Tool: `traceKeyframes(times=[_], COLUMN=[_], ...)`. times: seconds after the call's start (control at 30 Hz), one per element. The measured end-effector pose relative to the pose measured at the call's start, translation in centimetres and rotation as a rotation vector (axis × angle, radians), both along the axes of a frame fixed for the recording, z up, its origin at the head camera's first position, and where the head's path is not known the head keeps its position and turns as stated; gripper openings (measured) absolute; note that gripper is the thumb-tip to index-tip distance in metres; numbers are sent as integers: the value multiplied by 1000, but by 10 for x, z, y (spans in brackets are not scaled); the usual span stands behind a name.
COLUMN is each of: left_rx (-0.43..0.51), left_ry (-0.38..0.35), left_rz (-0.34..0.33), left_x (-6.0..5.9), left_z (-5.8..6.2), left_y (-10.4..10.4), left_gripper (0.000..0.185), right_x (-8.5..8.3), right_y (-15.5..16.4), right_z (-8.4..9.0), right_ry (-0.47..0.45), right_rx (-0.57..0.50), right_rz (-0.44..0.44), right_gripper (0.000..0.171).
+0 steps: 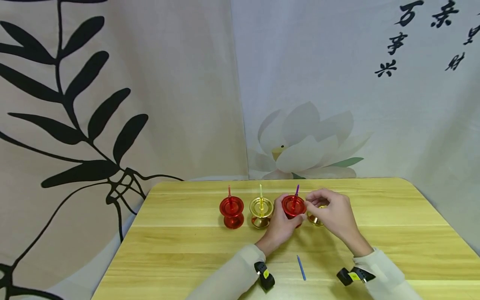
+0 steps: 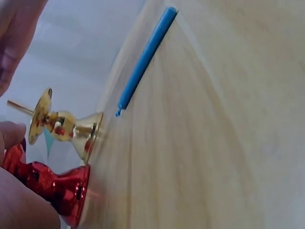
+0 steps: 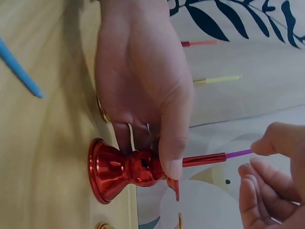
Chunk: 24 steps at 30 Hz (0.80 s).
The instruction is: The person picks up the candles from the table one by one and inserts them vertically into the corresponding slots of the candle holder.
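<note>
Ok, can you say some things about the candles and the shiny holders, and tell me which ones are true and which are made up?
1. The left hand grips a red holder. True.
2. The right hand pinches a green candle. False: it pinches the purple candle standing in that red holder.
3. A blue candle lies flat on the table. True.
4. The yellow candle stands in a red holder. False: it stands in a gold holder.
5. All the holders are red. False: some are gold.
</note>
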<state>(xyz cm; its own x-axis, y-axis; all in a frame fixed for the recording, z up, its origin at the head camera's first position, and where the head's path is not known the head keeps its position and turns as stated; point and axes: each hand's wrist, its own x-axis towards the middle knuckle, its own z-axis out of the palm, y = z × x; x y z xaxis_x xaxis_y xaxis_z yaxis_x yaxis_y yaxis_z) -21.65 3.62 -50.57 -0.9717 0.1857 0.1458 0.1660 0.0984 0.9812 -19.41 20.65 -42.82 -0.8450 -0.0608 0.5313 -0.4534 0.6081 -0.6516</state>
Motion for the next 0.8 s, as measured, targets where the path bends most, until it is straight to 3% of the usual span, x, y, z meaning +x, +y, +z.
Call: traceKeyframes(times=[0.23,0.43,0.6,0.67,0.8], left_rx=[-30,-47,-132,-133,-135], left_ry=[71,159,10,-67,-122], left_rz=[16,-16,-10,-28,-106], left_x=[8,22,44,52,64], left_z=[3,5,10,15,21], left_y=[-1,-8,-19,-24,-32], left_gripper=[79,75,89,88,77], right_x=[27,43,57,63,73], right_y=[9,16,16,14,8], right_z=[-1,-16,-37,-45,-57], right_ry=[9,-40,-168,-228,-348], right_rx=[30,72,115,137,164], right_rz=[57,105,136,152,167], right_gripper=[21,22,24,29,40])
